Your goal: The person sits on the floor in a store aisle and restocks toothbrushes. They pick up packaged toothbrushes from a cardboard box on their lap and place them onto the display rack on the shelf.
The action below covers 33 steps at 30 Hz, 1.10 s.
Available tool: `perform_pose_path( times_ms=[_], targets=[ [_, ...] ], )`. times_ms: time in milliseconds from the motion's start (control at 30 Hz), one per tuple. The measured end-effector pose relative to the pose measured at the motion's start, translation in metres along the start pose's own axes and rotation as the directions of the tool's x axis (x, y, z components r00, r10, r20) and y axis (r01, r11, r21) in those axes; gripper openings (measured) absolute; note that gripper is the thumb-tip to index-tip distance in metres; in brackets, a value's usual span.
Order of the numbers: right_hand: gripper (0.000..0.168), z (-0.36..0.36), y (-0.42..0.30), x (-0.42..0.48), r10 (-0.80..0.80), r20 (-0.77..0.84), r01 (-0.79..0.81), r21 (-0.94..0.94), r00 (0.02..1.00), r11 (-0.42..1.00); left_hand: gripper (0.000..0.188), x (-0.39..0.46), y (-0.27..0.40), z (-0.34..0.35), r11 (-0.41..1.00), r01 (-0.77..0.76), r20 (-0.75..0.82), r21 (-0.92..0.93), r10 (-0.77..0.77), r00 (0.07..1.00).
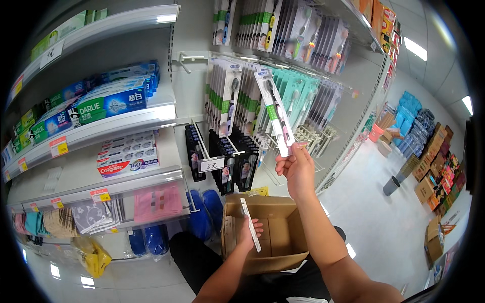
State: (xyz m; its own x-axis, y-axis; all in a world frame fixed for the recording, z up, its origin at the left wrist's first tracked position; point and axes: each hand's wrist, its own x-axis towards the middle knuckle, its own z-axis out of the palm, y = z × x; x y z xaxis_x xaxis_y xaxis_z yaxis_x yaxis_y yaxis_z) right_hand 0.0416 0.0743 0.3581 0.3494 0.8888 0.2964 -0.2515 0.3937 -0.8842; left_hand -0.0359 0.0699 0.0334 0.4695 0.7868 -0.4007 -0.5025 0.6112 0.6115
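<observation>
Raised in front of the hanging rack, my right hand pinches the lower end of a packaged toothbrush, pink and black on a white and green card. The pack leans to the left, before white and mint-green packs of toothbrushes. Lower down, my left hand holds a slim white package seen edge-on. That hand is over an open cardboard box between my knees. The box's visible inside is mostly bare brown card, though my hands and forearms hide part of it.
Shelves to the left carry Darlie toothpaste boxes, Colgate boxes and folded towels. Black toothbrush packs hang on projecting hooks. Blue wrapped slippers are beside the box. A dark bin and stacked cartons stand to the right.
</observation>
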Motion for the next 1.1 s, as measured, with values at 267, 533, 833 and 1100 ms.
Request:
perform_pose_path(
  times_ms=[267,533,833,1100],
  targets=[
    [0.022,0.000,0.005,0.006,-0.002,0.011,0.002,0.001,1.000,1.000,0.066,0.001,0.000,-0.003,0.999,0.001,0.010,0.032,-0.001,1.000],
    [0.019,-0.001,0.005,0.004,0.010,-0.041,-0.013,-0.058,0.999,0.998,0.068,-0.001,-0.001,-0.002,0.999,-0.013,0.014,0.045,0.013,1.000],
    [0.020,-0.006,0.009,0.005,-0.048,0.019,0.048,-0.041,0.999,0.998,0.071,-0.002,0.000,-0.002,0.998,-0.008,-0.003,0.060,0.008,1.000],
    [0.019,-0.013,0.025,0.015,0.051,0.009,-0.051,0.037,0.999,0.998,0.070,-0.005,0.003,0.002,0.998,0.007,-0.012,0.067,-0.007,1.000]
  ],
)
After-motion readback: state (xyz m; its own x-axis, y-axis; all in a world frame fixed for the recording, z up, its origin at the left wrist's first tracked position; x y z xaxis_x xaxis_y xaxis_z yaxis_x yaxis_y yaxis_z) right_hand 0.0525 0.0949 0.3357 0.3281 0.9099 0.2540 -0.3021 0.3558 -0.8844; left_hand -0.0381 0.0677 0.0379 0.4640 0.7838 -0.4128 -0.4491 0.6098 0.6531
